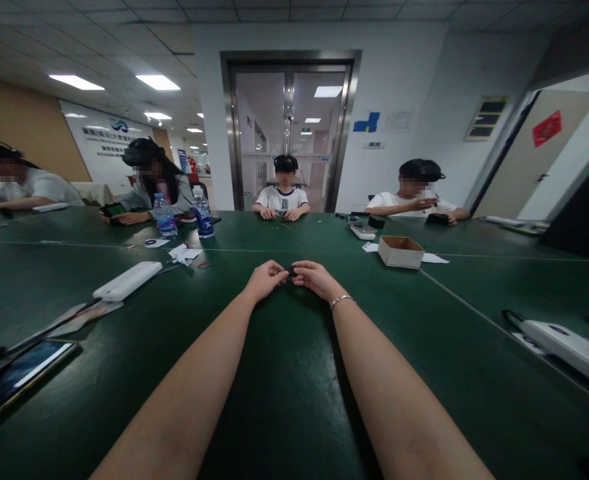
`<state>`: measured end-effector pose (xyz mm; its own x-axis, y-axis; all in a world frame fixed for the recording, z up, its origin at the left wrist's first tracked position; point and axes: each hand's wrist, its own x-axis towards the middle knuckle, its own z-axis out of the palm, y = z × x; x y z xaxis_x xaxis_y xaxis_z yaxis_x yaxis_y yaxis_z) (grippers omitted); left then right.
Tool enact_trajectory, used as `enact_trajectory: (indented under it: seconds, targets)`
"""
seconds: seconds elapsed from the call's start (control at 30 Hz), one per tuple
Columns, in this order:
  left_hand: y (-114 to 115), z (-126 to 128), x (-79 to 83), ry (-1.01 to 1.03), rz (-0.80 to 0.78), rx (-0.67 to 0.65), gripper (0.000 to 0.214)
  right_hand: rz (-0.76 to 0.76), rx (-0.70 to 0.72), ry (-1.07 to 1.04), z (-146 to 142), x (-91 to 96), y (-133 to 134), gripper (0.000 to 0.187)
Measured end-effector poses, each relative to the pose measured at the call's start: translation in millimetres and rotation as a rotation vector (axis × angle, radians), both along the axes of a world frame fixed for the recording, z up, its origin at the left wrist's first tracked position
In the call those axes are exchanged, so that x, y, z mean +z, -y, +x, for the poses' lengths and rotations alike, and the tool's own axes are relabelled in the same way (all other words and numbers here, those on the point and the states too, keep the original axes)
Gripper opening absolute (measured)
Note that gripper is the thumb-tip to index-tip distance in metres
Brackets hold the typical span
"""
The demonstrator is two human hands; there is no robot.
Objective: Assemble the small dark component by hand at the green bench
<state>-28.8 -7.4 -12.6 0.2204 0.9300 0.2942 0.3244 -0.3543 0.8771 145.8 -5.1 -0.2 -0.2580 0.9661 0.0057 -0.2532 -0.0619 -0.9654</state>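
Note:
Both my arms reach out over the dark green table [284, 373]. Between my fingertips is a small black object [291, 271], too small for me to tell its kind. My left hand [265, 280] pinches it from the left side, thumb and fingers closed. From the right, my right hand [315, 279] grips it with curled fingers; a silver bracelet [343, 301] circles that wrist. The fingers cover part of the object.
On the left lie a white power strip [128, 281] and a phone [21, 373]; two water bottles [203, 213] stand farther back. An open cardboard box [401, 253] is ahead on the right, another power strip [569, 347] at far right. Several people sit across the table.

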Motion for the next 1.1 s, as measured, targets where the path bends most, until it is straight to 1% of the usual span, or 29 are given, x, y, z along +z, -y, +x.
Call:
enact_trajectory:
  seconds: [0.1,0.2,0.4,0.63,0.73,0.9,1.0,1.1]
  targets:
    - [-0.3,-0.3,1.3,0.001,-0.042,-0.007,0.03,-0.002,-0.003,0.002,0.1,-0.2,0.0,0.013]
    - [-2.4,-1.4,0.4,-0.043,-0.065,0.001,0.034,-0.005,-0.005,0.002,-0.2,0.0,0.2,0.013]
    - [-6.7,-3.1,-3.3,-0.103,-0.055,0.007,0.04,-0.012,-0.004,0.003,-0.9,1.3,0.6,0.014]
    - [-4.2,-2.1,-1.0,-0.11,-0.057,-0.008,0.045,-0.007,-0.007,0.0,-1.4,1.9,1.5,0.013]
    - [-2.9,-1.5,-1.4,-0.069,-0.045,0.001,0.043,-0.017,-0.017,0.003,-1.6,2.4,1.8,0.013]
    - [-3.7,-2.5,-4.2,-0.073,0.09,0.043,0.036,-0.014,-0.011,0.007,-1.4,2.7,1.7,0.014]
    - [-4.3,-2.8,-4.9,-0.056,0.075,0.028,0.032,-0.01,-0.012,0.004,-1.4,2.7,2.1,0.013]
    - [-3.9,-2.6,-4.5,-0.043,0.033,0.004,0.034,-0.013,-0.015,-0.006,-1.6,2.9,2.7,0.012]
